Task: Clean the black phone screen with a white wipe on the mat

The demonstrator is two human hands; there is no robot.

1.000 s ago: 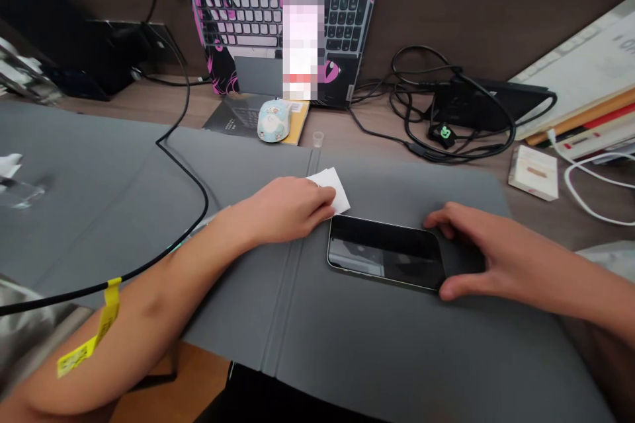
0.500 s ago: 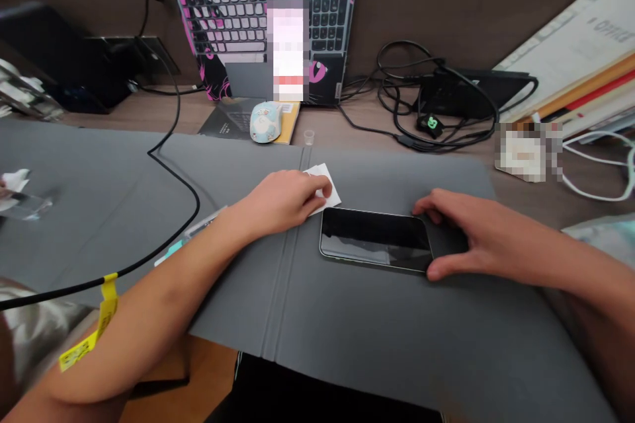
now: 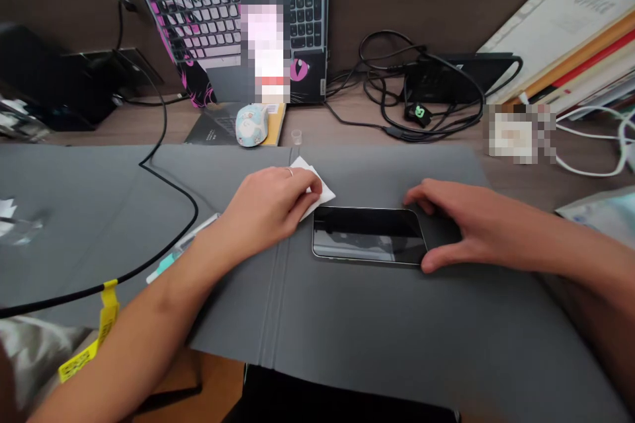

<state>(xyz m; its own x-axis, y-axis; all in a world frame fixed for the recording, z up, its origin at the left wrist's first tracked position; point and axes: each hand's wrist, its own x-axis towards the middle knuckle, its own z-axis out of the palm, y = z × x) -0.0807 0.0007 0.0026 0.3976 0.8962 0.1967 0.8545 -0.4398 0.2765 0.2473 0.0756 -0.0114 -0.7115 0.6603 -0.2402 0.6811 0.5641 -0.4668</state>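
Note:
A black-screened smartphone lies face up on the grey desk mat, its screen reflecting light. My right hand spans the phone's right end, thumb at the lower corner and fingertips by the upper one; the palm stays off the screen. Just beyond the phone's upper left corner, my left hand has its thumb and curled fingers closed on a folded white wipe. The fingers cover part of that wipe. Partly under my left forearm lies a clear packet with a teal end.
A laptop stands at the back, with a patterned mouse on a booklet before it. A small clear cup sits behind the wipe. Black cables coil at right; another cable crosses the mat at left.
The camera view has shifted slightly, moving the laptop and mouse left in the picture. Both hands keep nearly the same pose, and the phone stays in place on the mat.

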